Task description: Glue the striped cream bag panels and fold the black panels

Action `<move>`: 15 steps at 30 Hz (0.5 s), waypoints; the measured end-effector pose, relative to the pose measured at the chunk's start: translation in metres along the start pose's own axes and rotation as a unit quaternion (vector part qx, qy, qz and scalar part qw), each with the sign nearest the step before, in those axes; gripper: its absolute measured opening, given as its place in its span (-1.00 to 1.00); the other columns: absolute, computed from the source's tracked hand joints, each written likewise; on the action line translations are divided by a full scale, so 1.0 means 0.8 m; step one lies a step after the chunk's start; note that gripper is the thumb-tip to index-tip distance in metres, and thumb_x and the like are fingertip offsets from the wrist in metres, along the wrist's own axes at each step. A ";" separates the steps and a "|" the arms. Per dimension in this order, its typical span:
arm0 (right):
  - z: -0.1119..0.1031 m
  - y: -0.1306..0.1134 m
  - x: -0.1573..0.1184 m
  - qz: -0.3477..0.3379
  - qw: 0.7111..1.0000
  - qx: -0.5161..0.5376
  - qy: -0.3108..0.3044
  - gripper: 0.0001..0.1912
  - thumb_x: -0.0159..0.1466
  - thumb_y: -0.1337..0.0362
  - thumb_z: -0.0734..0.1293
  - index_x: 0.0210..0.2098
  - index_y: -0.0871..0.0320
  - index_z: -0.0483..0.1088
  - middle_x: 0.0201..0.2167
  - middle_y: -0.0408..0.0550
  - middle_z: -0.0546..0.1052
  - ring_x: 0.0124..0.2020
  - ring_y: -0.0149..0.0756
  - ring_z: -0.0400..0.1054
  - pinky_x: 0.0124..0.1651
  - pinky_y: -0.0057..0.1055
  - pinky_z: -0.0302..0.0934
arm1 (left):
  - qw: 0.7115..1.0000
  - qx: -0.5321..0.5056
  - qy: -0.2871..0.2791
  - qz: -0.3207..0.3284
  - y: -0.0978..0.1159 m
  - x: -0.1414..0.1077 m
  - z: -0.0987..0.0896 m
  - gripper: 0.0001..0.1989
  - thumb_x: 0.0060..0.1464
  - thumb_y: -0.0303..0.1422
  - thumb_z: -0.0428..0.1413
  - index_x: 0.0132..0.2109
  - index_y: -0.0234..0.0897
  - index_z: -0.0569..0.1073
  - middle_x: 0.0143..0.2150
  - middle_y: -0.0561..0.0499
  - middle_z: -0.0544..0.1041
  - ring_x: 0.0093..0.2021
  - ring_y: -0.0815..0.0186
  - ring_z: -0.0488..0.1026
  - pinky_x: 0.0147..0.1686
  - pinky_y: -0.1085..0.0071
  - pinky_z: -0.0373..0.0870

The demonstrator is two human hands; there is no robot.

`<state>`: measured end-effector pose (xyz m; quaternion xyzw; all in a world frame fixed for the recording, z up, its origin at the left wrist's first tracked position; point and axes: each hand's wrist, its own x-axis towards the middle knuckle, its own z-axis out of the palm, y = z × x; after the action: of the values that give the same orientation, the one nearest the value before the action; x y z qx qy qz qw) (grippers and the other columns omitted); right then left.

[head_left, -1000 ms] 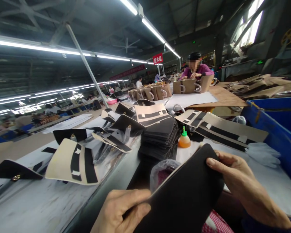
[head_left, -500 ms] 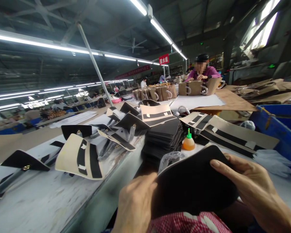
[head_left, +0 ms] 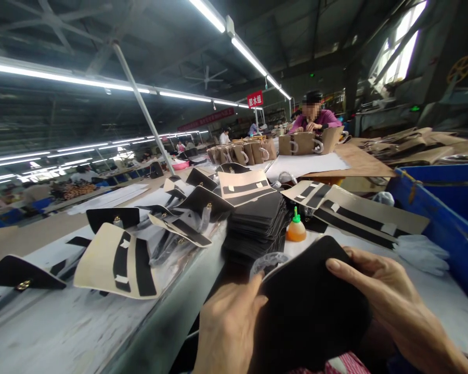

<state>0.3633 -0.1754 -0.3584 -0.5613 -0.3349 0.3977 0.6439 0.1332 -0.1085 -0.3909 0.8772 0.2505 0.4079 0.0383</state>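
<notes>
Both hands hold a black panel (head_left: 312, 306) with rounded corners, tilted up above my lap. My left hand (head_left: 230, 322) grips its left edge between thumb and fingers. On the upper right edge, my right hand (head_left: 390, 291) pinches the panel, thumb on the black face and fingers behind. A clear plastic-wrapped loop (head_left: 269, 262) shows just past the panel's upper left edge. Beyond it stands a stack of black panels (head_left: 253, 223). Right of the stack is a small bottle (head_left: 296, 230) of orange liquid with a green nozzle.
Beige flap pieces with black strips (head_left: 115, 262) lie along the left bench (head_left: 62, 332). More beige pieces (head_left: 374, 210) and pale gloves (head_left: 421, 253) are at right, beside a blue bin (head_left: 432, 200). Across the table, a person in purple (head_left: 315, 122) works behind brown bags (head_left: 304, 143).
The camera view has shifted slightly to the right. My left hand has slid up the panel's left edge, its thumb now showing on the black face. The right hand keeps its pinch.
</notes>
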 end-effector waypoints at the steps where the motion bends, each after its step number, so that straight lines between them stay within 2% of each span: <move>1: 0.000 0.000 0.000 0.009 1.000 0.012 -0.011 -0.65 -0.15 0.08 0.62 -0.52 0.16 0.52 -0.52 -0.03 0.55 -0.49 -0.18 0.44 -0.51 -0.44 0.33 | 1.000 0.016 0.009 0.010 0.000 0.001 0.002 -0.62 0.25 -0.54 0.08 0.19 -0.34 0.42 -0.36 -0.01 0.59 -0.37 0.29 0.53 -0.34 0.38 0.53; 3: -0.003 0.002 0.001 0.024 0.999 0.025 -0.031 -0.65 -0.12 0.09 0.62 -0.48 0.15 0.53 -0.48 -0.04 0.56 -0.47 -0.19 0.44 -0.48 -0.44 0.34 | 1.000 -0.001 0.012 0.020 0.003 0.005 0.003 -0.71 0.23 -0.57 0.08 0.08 -0.35 0.48 -0.40 0.00 0.57 -0.40 0.30 0.50 -0.37 0.38 0.50; 7: -0.010 0.008 0.002 0.018 0.998 0.022 -0.061 -0.65 -0.08 0.07 0.61 -0.46 0.16 0.52 -0.47 -0.04 0.56 -0.47 -0.18 0.45 -0.47 -0.42 0.34 | 0.995 -0.092 -0.031 0.000 0.011 0.013 -0.004 -0.80 0.25 -0.56 0.04 -0.13 -0.31 0.55 -0.45 0.01 0.54 -0.46 0.35 0.48 -0.46 0.48 0.44; 9: -0.011 0.010 0.000 0.005 0.998 0.021 -0.058 -0.64 -0.08 0.06 0.62 -0.48 0.16 0.51 -0.47 -0.05 0.55 -0.47 -0.21 0.44 -0.47 -0.43 0.34 | 0.995 -0.097 -0.028 -0.023 0.014 0.015 -0.004 -0.81 0.26 -0.52 0.05 -0.14 -0.29 0.55 -0.42 0.00 0.56 -0.45 0.36 0.49 -0.44 0.50 0.45; 11: -0.011 0.012 -0.001 -0.013 0.998 0.019 -0.053 -0.64 -0.08 0.06 0.62 -0.48 0.15 0.52 -0.46 -0.05 0.55 -0.45 -0.21 0.44 -0.44 -0.43 0.35 | 0.997 -0.077 -0.010 -0.027 0.015 0.016 0.000 -0.81 0.27 -0.51 0.05 -0.07 -0.27 0.53 -0.37 0.01 0.60 -0.41 0.36 0.52 -0.38 0.51 0.47; 13: -0.011 0.014 0.000 -0.031 0.998 0.016 -0.051 -0.64 -0.08 0.05 0.62 -0.45 0.15 0.54 -0.44 -0.05 0.56 -0.42 -0.20 0.45 -0.41 -0.42 0.36 | 0.999 -0.052 0.006 -0.008 0.017 0.017 0.006 -0.79 0.27 -0.53 0.06 -0.01 -0.27 0.49 -0.35 0.02 0.61 -0.38 0.35 0.54 -0.35 0.50 0.47; 15: -0.013 0.015 0.001 -0.037 0.998 0.012 -0.059 -0.64 -0.06 0.04 0.62 -0.45 0.14 0.54 -0.43 -0.05 0.56 -0.42 -0.19 0.45 -0.40 -0.42 0.36 | 0.998 -0.057 0.010 0.015 0.019 0.019 0.010 -0.82 0.26 -0.55 0.05 -0.06 -0.25 0.47 -0.40 0.06 0.57 -0.42 0.37 0.51 -0.39 0.50 0.44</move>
<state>0.3710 -0.1787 -0.3718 -0.5165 -0.3880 0.4098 0.6440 0.1534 -0.1135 -0.3814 0.8729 0.2145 0.4309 0.0795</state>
